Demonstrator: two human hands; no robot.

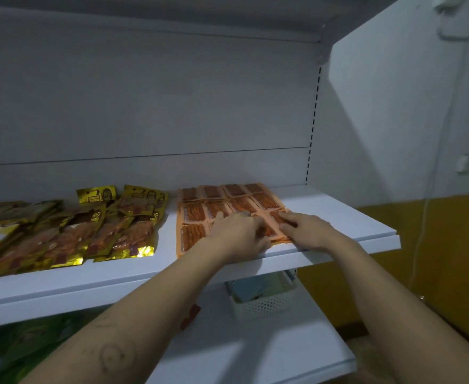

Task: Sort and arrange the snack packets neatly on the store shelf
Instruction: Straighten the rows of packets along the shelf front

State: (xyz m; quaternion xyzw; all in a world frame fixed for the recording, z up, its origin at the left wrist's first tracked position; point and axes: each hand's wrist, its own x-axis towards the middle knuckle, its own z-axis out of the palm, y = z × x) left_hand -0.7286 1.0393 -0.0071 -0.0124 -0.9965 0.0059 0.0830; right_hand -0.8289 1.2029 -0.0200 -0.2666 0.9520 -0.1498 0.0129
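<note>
Head view: both forearms reach up over the near lip of the white shelf [255, 261]. The left hand [238, 234] has its fingers curled onto the near row of the orange packets [227, 203], gripping one at the front edge. The right hand [305, 231] lies just beside it, fingers fairly straight, pressing down on the block's near-right corner. These packets lie flat in a grid of rows running from the lip toward the back panel. The step looks like squaring the near-right packet into that grid. It would go best if the right hand pins the neighbours while the left slides the packet flush, edges lined up with the row behind. Thin, slick sachets are likely to skate or ride over one another, so a light push should serve better than a lift.

Below, a lower shelf holds a white perforated basket [263, 300] and, at far left, blurred green packets [20, 342]. On the working shelf, well left of the orange block, gold packets [103, 231] overlap in a loose, untidy spread that appears not yet sorted. Behind stands a plain grey-white back panel [144, 106] with a slotted upright [313, 120]. A white side panel [394, 106] closes the right end. Beyond it is a wall, white above and yellow [421, 245] below, in dim light.
</note>
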